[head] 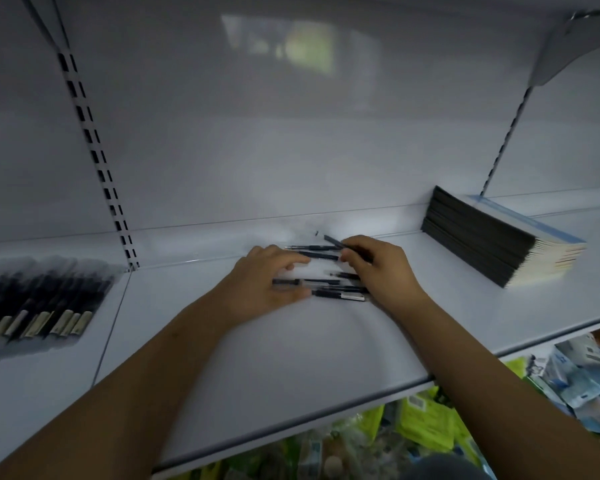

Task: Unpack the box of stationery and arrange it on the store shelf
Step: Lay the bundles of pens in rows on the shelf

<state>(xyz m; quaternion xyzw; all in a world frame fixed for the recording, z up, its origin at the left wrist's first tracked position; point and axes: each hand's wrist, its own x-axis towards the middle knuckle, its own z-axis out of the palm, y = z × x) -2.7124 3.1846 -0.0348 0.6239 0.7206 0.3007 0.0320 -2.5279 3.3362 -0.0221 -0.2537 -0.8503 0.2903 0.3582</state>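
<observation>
Your hands meet over a loose cluster of dark pens point(326, 282) lying on the white shelf point(291, 358), near its back wall. Your left hand point(267, 278) rests with fingers spread and mostly straight, touching the left ends of the pens without gripping any. Your right hand point(378, 268) pinches one pen point(333, 241), its far end angled up and to the left above the others. A stack of notebooks point(482, 244) leans to the far right. Another row of pens point(39, 299) lies well apart at the left.

Left-edge pens point(32, 299) motion-blurred, partly cropped
</observation>
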